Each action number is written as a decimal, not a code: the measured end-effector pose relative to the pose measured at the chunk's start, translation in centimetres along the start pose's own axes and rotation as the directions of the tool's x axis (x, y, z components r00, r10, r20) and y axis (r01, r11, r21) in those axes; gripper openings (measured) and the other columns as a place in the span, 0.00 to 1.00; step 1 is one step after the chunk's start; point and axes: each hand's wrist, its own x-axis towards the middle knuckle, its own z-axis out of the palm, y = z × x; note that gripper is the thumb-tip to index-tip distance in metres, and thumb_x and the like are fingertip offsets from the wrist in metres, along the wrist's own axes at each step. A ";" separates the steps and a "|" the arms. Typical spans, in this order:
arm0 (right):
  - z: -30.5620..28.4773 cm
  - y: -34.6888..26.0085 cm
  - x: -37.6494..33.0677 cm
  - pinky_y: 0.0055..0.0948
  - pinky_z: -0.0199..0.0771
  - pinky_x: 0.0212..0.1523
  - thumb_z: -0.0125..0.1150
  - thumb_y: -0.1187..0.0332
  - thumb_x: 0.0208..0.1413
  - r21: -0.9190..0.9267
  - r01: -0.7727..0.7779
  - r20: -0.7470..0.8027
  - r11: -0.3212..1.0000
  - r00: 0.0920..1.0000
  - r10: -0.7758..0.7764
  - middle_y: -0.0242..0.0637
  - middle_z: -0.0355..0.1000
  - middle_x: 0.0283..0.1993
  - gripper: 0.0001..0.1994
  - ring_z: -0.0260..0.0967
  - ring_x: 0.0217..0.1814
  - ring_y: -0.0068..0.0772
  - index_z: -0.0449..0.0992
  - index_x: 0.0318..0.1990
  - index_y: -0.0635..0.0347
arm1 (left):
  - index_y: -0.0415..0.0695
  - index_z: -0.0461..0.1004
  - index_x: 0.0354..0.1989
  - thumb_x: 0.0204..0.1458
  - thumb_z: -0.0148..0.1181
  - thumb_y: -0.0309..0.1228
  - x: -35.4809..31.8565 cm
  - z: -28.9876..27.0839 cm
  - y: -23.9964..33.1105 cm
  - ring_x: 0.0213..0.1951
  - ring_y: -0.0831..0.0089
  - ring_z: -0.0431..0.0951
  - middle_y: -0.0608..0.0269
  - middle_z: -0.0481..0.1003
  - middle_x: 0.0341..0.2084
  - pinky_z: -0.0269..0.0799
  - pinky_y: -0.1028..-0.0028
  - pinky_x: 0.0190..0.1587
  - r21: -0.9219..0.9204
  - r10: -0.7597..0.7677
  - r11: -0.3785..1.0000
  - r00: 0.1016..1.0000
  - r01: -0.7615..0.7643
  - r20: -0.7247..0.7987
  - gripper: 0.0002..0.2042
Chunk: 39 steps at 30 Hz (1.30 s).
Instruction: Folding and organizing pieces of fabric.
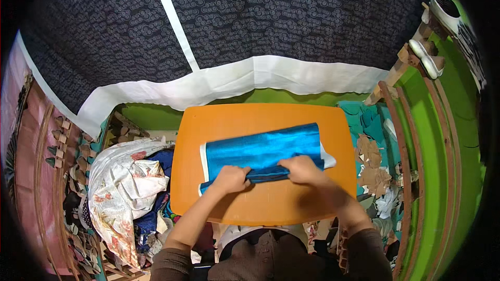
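Observation:
A shiny blue cloth (260, 148) with white edging lies across the orange table (229, 117), slanting up toward the right. Its near edge is folded or rolled into a darker band. My left hand (232, 179) is closed on that band toward its left part, thumb and fingers pinching the fabric. Farther right, my right hand (303, 169) grips the same edge with curled fingers. A piece of white lining sticks out past the cloth's right end. The undersides of the folds are hidden.
Left of the table is a heap of white floral fabric (125, 177) over dark cloth. Brown scraps (371, 161) lie at the right. Wooden racks (406, 177) run along the right, with a white shoe (427, 60) above. A dark patterned curtain (291, 15) hangs at the back.

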 end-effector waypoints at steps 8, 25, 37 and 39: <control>-16.0 0.1 1.4 0.33 0.69 0.40 0.55 0.72 0.33 0.307 0.013 0.490 0.951 0.855 -0.170 0.45 0.74 0.38 0.22 0.71 0.39 0.41 0.73 0.44 0.59 | 0.35 0.71 0.42 0.37 0.56 0.32 2.5 -10.0 2.5 0.35 0.68 0.73 0.52 0.76 0.32 0.67 0.72 0.41 -0.722 0.206 0.692 0.950 0.029 0.235 0.20; 9.7 2.1 -4.2 0.56 0.32 0.64 0.43 0.42 0.52 -0.098 -0.042 -0.040 0.994 0.999 0.038 0.44 0.45 0.66 0.31 0.37 0.69 0.48 0.53 0.62 0.39 | 0.47 0.63 0.46 0.41 0.60 0.40 0.2 -3.5 -9.2 0.34 0.54 0.76 0.50 0.75 0.30 0.71 0.60 0.36 -0.040 -0.596 0.789 0.747 0.613 -0.294 0.24; 3.2 13.0 -2.1 0.58 0.31 0.64 0.55 0.38 0.40 -0.384 -0.246 0.177 0.890 0.926 0.332 0.36 0.34 0.70 0.42 0.27 0.71 0.49 0.45 0.64 0.31 | 0.42 0.56 0.52 0.41 0.60 0.39 -1.2 2.0 -11.3 0.36 0.52 0.74 0.45 0.72 0.35 0.70 0.59 0.37 -0.103 -0.731 0.682 0.670 0.724 -0.130 0.30; 3.9 11.7 -1.7 0.60 0.30 0.63 0.54 0.41 0.44 -0.333 -0.347 0.110 0.877 0.909 0.401 0.39 0.34 0.69 0.39 0.28 0.71 0.50 0.46 0.64 0.34 | 0.42 0.54 0.54 0.40 0.60 0.39 -2.7 3.4 -11.1 0.42 0.52 0.71 0.44 0.69 0.41 0.68 0.59 0.41 -0.059 -0.724 0.678 0.651 0.733 -0.228 0.32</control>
